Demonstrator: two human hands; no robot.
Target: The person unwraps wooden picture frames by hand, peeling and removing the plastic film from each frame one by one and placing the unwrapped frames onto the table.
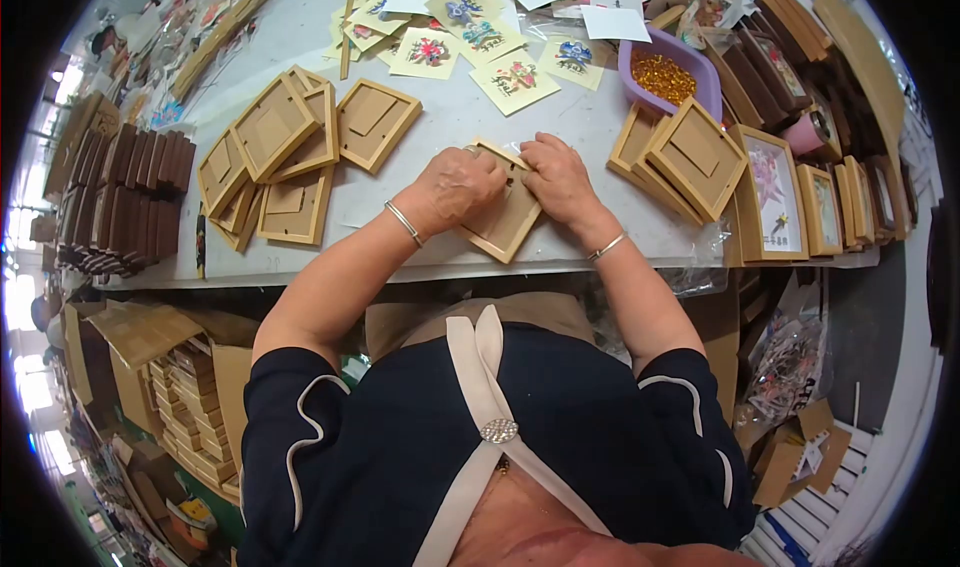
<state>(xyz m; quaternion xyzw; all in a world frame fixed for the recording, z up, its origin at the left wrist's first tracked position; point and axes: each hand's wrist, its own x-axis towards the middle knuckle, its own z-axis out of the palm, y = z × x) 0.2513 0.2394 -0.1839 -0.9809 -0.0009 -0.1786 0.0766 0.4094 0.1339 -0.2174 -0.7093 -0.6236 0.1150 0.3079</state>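
A light wooden frame (502,229) lies tilted on the table in front of me, its brown backing showing. My left hand (465,187) rests over its left side, with the fingers curled at its upper part. At its upper right edge, my right hand (560,179) grips the frame with bent fingers. The fingertips of both hands are partly hidden. Several similar frames (275,127) are piled to the left of my hands, and more frames (697,160) are stacked to the right.
Cards with colourful designs (515,77) cover the back of the table. A purple basin (707,89) holds small golden pieces. Dark frames (150,197) are stacked at the far left; framed pictures (772,192) stand at the right. Boxes (190,407) are below the table.
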